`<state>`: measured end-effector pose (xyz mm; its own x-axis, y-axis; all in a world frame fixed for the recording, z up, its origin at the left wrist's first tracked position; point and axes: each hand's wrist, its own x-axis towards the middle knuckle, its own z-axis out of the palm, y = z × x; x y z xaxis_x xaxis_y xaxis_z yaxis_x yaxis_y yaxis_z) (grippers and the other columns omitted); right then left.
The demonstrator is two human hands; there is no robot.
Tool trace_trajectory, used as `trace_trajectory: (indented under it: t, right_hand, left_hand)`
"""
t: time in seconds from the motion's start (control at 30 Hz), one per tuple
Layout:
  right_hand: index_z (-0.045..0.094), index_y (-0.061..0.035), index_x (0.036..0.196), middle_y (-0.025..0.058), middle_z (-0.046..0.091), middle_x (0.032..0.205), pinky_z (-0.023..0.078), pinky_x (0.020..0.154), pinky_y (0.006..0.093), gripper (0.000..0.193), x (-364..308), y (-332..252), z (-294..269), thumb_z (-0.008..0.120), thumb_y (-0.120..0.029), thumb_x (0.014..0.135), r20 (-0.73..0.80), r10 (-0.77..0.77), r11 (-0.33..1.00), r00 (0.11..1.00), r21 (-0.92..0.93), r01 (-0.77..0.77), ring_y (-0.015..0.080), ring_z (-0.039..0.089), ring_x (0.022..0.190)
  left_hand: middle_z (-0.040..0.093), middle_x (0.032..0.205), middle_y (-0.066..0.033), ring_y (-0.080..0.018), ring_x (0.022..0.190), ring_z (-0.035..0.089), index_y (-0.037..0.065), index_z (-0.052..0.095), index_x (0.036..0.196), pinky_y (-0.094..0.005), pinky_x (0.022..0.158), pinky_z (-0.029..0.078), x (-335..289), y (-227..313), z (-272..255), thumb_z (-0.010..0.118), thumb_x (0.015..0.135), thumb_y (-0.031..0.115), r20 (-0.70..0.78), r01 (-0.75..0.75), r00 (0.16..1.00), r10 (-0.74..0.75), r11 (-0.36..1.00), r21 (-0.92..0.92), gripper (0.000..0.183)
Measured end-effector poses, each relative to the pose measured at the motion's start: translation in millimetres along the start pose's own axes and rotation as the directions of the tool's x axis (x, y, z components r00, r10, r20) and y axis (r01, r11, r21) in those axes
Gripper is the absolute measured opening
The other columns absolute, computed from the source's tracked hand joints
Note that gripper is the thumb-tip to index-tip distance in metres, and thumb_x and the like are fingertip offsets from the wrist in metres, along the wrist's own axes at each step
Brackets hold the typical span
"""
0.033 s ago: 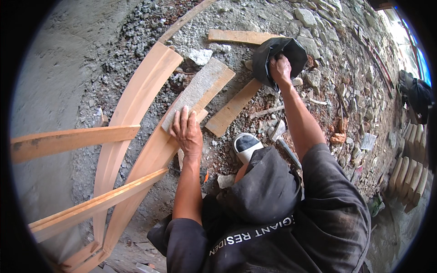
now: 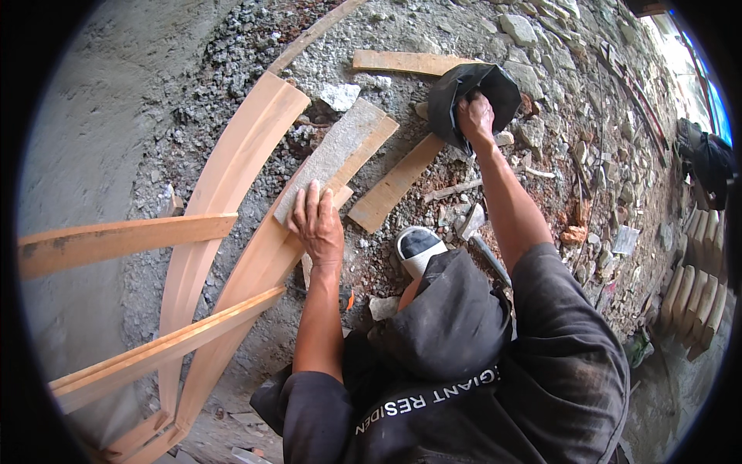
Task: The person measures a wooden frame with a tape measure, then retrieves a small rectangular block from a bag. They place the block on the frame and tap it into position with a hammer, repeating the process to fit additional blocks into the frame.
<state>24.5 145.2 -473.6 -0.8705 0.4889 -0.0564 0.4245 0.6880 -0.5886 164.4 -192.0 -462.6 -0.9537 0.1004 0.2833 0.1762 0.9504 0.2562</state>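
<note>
My left hand [image 2: 315, 224] lies with its fingers stretched over the lower end of a grey, rough-faced strip [image 2: 332, 158]. This strip rests on a pale curved wooden frame piece [image 2: 259, 263]; my left thumb is hidden. At the upper right, my right hand [image 2: 476, 117] reaches into the mouth of a black plastic bag [image 2: 447, 108]. The fingers of that hand are curled, and whatever they hold inside the bag is hidden.
A second curved wooden piece [image 2: 220, 193] lies left, with crosspieces [image 2: 131, 241] joining the frame. Loose planks [image 2: 396, 184] lie near the bag. A hammer [image 2: 487, 247] rests beside my shoe [image 2: 420, 249]. Rubble [image 2: 533, 81] covers the ground; sacks [image 2: 692, 305] are stacked far right.
</note>
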Motion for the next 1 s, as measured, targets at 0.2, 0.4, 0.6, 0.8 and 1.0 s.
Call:
trace_trajectory:
  t: [0.2, 0.4, 0.6, 0.8, 1.0]
  right_hand:
    - [0.063, -0.0007, 0.098, 0.0263, 0.063, 0.098, 0.047, 0.083, 0.0464, 0.030, -1, -3, 10, 0.056, -0.024, 0.081, -0.092, 0.102, 0.995, 0.991, 0.025, -0.100, 0.0423, 0.059, 0.096]
    - [0.061, 0.0009, 0.098, 0.0228, 0.064, 0.089, 0.048, 0.074, 0.0411, 0.026, 14, 30, -6, 0.053, -0.021, 0.086, -0.117, 0.073, 0.987, 0.990, 0.152, -0.055, 0.0352, 0.062, 0.080]
    - [0.057, -0.0086, 0.091, 0.0057, 0.061, 0.085, 0.048, 0.062, 0.0303, 0.030, -41, -4, -102, 0.044, -0.035, 0.098, -0.193, -0.101, 0.977, 0.976, 0.164, 0.133, 0.0127, 0.057, 0.075]
    - [0.062, -0.0027, 0.097, 0.0047, 0.063, 0.082, 0.048, 0.066, 0.0262, 0.024, -60, -75, -152, 0.051, -0.025, 0.095, -0.206, -0.285, 0.835, 0.936, 0.426, 0.348, 0.0100, 0.057, 0.074]
    - [0.062, -0.0038, 0.097, 0.0031, 0.063, 0.088, 0.049, 0.071, 0.0276, 0.024, -81, -153, -94, 0.053, -0.026, 0.094, 0.218, -0.289, 0.654, 0.932, 0.756, 0.026, 0.0109, 0.058, 0.077]
  left_hand:
    - [0.056, 0.128, -0.0049, -0.0273, 0.122, 0.045, 0.014, 0.063, 0.106, -0.0470, 0.101, 0.030, -2, -2, -3, 0.066, 0.079, 0.010, -0.010, 0.004, 1.000, -0.004, 1.000, 0.011, 0.028]
    - [0.056, 0.126, -0.0054, -0.0275, 0.121, 0.046, 0.015, 0.062, 0.106, -0.0471, 0.101, 0.030, 3, 4, -1, 0.067, 0.078, 0.009, -0.026, -0.012, 1.000, 0.012, 1.000, -0.010, 0.029]
    - [0.057, 0.125, -0.0058, -0.0277, 0.120, 0.047, 0.014, 0.062, 0.105, -0.0474, 0.101, 0.030, 2, 1, -7, 0.067, 0.077, 0.009, -0.026, 0.013, 1.000, -0.014, 0.999, -0.034, 0.029]
    - [0.057, 0.124, -0.0057, -0.0281, 0.119, 0.047, 0.012, 0.063, 0.103, -0.0474, 0.101, 0.030, 2, 0, -5, 0.065, 0.079, 0.012, -0.049, 0.018, 0.999, -0.020, 0.999, -0.036, 0.024]
    - [0.055, 0.127, -0.0053, -0.0270, 0.121, 0.046, 0.013, 0.064, 0.105, -0.0479, 0.100, 0.029, 1, -1, -7, 0.062, 0.081, 0.022, -0.034, 0.060, 0.997, -0.063, 0.995, -0.078, 0.026]
